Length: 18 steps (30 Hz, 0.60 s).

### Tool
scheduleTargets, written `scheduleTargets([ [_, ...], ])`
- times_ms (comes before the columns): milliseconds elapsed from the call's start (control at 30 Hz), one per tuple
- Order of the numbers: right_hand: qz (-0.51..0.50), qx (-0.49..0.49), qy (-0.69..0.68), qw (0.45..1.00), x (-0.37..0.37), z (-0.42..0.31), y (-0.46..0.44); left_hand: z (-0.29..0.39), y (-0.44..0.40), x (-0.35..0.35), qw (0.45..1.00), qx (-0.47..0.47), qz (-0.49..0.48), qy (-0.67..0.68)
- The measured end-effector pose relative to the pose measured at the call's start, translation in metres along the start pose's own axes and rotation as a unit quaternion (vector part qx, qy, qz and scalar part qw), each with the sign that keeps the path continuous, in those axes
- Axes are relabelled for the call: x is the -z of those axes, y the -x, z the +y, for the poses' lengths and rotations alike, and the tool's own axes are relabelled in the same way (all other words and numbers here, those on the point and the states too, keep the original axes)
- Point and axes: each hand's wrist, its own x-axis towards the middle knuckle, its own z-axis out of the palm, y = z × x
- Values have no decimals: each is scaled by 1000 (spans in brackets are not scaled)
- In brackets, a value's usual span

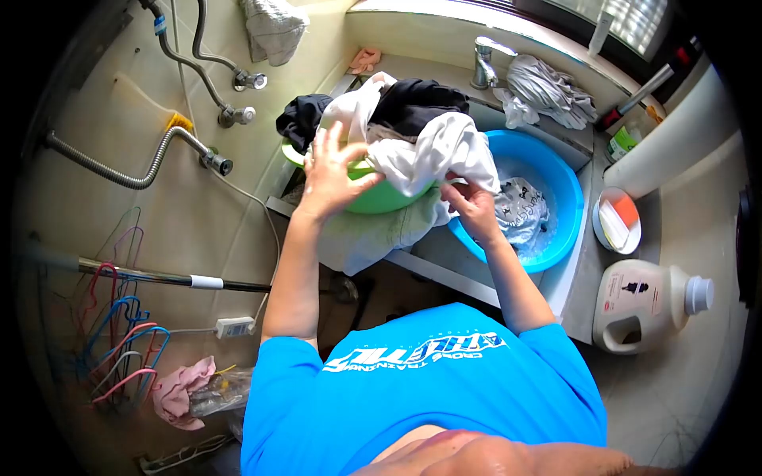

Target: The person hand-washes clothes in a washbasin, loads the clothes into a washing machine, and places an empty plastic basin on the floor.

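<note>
A green basin [381, 197] stands on the left of the sink, heaped with white cloth [448, 155] and black cloth [421, 103]. My left hand [333, 170] lies against the basin's left side and the white cloth, its fingers spread. At the right side of the heap, my right hand [474, 208] has its fingers closed on the hanging edge of the white cloth. Beside it, a blue basin [567, 198] holds soapy water and a light grey printed garment [521, 210]. A pale cloth [373, 238] hangs over the sink's front edge under the green basin.
Behind the basins are a faucet [484, 63] and a bundled grey cloth [548, 87]. On the right stand a bowl with soap [617, 220] and a detergent jug [639, 305]. Hoses, valves, a metal rod [167, 276] and hangers [127, 341] are at the left.
</note>
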Motion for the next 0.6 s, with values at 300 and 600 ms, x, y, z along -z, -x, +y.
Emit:
scheduleTargets([
  [300, 90, 102, 46, 990, 40, -21, -56, 3, -4, -8, 995, -32, -12, 89],
  [600, 54, 239, 145, 959, 48, -64, -137, 4, -11, -24, 998, 26, -12, 63],
])
